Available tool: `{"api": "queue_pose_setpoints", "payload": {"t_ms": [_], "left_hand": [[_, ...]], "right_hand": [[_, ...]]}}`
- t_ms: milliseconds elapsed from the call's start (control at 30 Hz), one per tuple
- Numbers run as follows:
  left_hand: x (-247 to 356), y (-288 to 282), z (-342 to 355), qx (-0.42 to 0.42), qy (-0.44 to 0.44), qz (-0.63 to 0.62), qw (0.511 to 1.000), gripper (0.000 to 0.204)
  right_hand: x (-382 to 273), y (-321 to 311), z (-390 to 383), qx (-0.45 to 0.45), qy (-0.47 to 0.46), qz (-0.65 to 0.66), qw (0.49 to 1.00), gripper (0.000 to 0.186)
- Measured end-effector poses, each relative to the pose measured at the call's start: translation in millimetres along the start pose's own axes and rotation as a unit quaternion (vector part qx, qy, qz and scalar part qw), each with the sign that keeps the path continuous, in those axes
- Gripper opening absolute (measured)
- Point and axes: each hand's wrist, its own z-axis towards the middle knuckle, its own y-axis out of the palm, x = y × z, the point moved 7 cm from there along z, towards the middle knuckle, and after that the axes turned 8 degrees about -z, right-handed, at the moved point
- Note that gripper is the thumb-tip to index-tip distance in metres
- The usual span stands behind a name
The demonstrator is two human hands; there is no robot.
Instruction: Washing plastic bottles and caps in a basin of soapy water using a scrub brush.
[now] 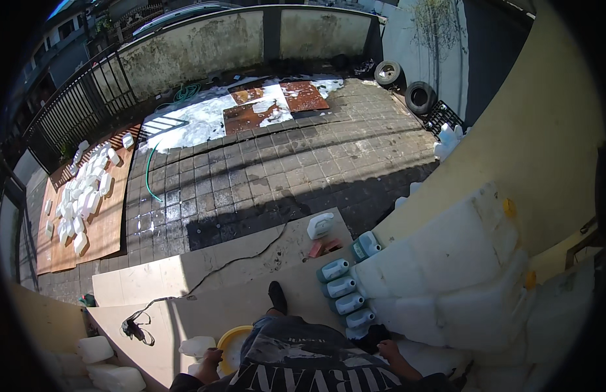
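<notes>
At the lower edge, my left hand (212, 360) is curled beside a white plastic jug (197, 345) and the yellow rim of a round basin (226, 338). Whatever its fingers hold, if anything, cannot be made out. My right hand (389, 350) is closed too, right of my body, close to a dark object (370, 339) whose kind is unclear. Several jugs of bluish-green liquid (341, 287) stand in a row just ahead of it. My shirt hides part of the basin. One dark-shod foot (277, 296) is on the tiled step.
A white jug (320, 226) stands by red bricks (325, 247). Large white containers (440, 287) line the right side. A black cable (218, 269) crosses the step (146, 277). Beyond are paving, a green hose (148, 176), foamy boards (303, 98), tyres (420, 98) and scattered white jugs (87, 196).
</notes>
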Motion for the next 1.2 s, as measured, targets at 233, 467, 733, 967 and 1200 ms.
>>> {"api": "queue_pose_setpoints", "payload": {"t_ms": [233,467,733,967,1200], "left_hand": [[347.1,-31.6,149.8,0.048,0.170,-0.122,0.977,0.035],[672.4,-13.5,151.7,0.034,0.374,-0.063,0.925,0.040],[726.0,46.5,303.2,0.064,0.296,0.030,0.952,0.031],[834.4,118.8,407.4,-0.031,0.133,0.029,0.990,0.034],[1027.2,181.6,495.5,-0.088,0.127,0.065,0.986,0.039]], "right_hand": [[-114.8,10.5,-3.5,-0.033,-0.267,-0.432,0.861,0.018],[-238.1,39.3,133.4,-0.031,-0.149,-0.073,0.986,0.019],[-422.7,47.1,345.2,-0.044,-0.081,0.071,0.993,0.031],[-633.4,-11.3,421.0,-0.047,-0.216,0.097,0.970,0.030],[-670.4,-52.3,485.4,0.044,-0.048,0.095,0.993,0.025]]}}
